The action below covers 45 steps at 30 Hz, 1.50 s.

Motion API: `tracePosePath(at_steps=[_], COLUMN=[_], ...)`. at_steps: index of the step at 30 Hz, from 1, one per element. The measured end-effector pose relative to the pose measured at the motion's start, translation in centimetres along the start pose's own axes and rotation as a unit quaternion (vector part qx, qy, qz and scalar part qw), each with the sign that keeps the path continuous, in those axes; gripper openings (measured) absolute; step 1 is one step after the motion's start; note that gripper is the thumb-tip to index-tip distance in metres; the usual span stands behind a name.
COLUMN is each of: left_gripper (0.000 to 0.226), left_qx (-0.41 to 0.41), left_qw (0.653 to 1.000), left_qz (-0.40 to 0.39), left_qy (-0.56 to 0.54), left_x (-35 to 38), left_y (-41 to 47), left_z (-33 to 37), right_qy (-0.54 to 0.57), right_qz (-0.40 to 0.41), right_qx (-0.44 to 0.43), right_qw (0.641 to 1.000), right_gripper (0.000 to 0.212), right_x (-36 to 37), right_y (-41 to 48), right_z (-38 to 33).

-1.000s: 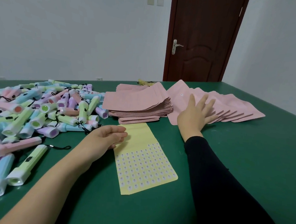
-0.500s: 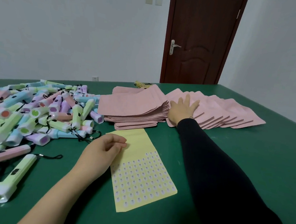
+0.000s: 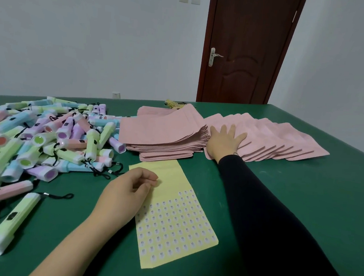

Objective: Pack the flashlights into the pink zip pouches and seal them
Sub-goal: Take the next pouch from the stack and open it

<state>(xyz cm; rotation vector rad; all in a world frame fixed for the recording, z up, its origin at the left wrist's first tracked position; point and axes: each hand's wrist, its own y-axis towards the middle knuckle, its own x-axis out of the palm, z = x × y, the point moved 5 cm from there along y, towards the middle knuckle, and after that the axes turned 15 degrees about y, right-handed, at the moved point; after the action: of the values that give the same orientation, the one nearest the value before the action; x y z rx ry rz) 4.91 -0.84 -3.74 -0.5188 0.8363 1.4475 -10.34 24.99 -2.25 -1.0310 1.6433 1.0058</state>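
Note:
A heap of pastel flashlights (image 3: 47, 141) in green, blue, pink and purple covers the left of the green table (image 3: 301, 200). A thick stack of pink zip pouches (image 3: 162, 134) lies at the middle back. More pink pouches (image 3: 273, 137) are fanned out to its right. My right hand (image 3: 224, 140) lies flat with spread fingers on the nearest fanned pouch, beside the stack. My left hand (image 3: 128, 190) rests with loosely curled fingers on the upper left of a yellow sticker sheet (image 3: 175, 219) and holds nothing.
A single green flashlight (image 3: 9, 222) lies apart near the front left edge. A small yellow item (image 3: 174, 104) sits behind the pouch stack. A brown door (image 3: 243, 47) and white walls stand beyond the table's far edge.
My right hand slid left along the fanned pouches toward the stack and now lies flat there. My left hand stayed on the sticker sheet, its fingers curling a little more.

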Motion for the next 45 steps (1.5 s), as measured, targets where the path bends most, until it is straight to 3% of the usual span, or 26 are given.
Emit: tracePosePath(at_steps=[7, 10, 12, 14, 17, 20, 25, 29, 35, 38, 40, 41, 43, 45], left_gripper=[0.027, 0.027, 0.027, 0.026, 0.02, 0.018, 0.021, 0.023, 0.023, 0.022, 0.023, 0.024, 0.026, 0.036], left_qx=[0.013, 0.016, 0.02, 0.026, 0.036, 0.044, 0.054, 0.059, 0.052, 0.049, 0.041, 0.034, 0.023, 0.003], left_qw=[1.0, 1.0, 1.0, 1.0, 0.999, 0.999, 0.997, 0.996, 0.997, 0.998, 0.999, 0.999, 0.999, 0.995], left_qz=[-0.002, -0.004, -0.007, -0.014, -0.021, -0.027, -0.038, -0.051, -0.054, -0.041, -0.013, 0.006, 0.044, 0.078], left_qy=[0.002, 0.007, 0.01, 0.012, 0.014, 0.015, 0.027, 0.031, 0.012, 0.004, -0.002, -0.003, -0.006, -0.066], left_x=[0.1, 0.2, 0.2, 0.2, 0.2, 0.1, -0.3, -0.3, -0.4, -0.5, -0.9, -1.2, -1.9, -2.8], left_y=[0.2, 0.2, 0.3, 0.3, 0.3, 0.1, -0.2, -0.3, -0.1, 0.0, 0.1, 0.2, 0.4, 0.5], left_z=[0.0, 0.0, -0.1, -0.1, 0.1, 0.4, 0.5, 0.4, 0.2, 0.1, -0.1, -0.3, -0.6, -0.7], right_qy=[0.017, 0.104, 0.148, 0.115, 0.013, -0.053, -0.096, -0.076, 0.086, 0.144, 0.265, 0.36, 0.541, 0.649], right_qz=[0.037, 0.114, 0.196, 0.217, 0.133, 0.04, 0.055, 0.095, 0.0, 0.025, 0.102, 0.13, 0.157, 0.154], right_qx=[0.01, -0.004, -0.073, -0.18, -0.288, -0.308, -0.316, -0.304, -0.244, -0.248, -0.24, -0.227, -0.21, -0.197], right_qw=[0.999, 0.988, 0.967, 0.952, 0.948, 0.949, 0.942, 0.945, 0.966, 0.958, 0.928, 0.895, 0.799, 0.719], right_gripper=[0.062, 0.075, 0.085, 0.086, 0.072, 0.062, 0.035, 0.023, 0.019, 0.022, 0.023, 0.022, 0.017, 0.01], right_x=[0.1, -0.9, -2.4, -3.1, -2.2, -0.5, 0.1, -0.6, -1.8, -3.4, -5.1, -6.1, -7.8, -9.0], right_y=[-1.9, -3.1, -4.1, -4.9, -5.6, -6.2, -7.4, -7.5, -7.1, -7.7, -8.3, -8.7, -9.8, -11.2], right_z=[0.4, -0.6, -2.4, -5.0, -8.4, -9.7, -10.5, -10.6, -9.7, -9.3, -9.0, -8.9, -9.2, -9.6])
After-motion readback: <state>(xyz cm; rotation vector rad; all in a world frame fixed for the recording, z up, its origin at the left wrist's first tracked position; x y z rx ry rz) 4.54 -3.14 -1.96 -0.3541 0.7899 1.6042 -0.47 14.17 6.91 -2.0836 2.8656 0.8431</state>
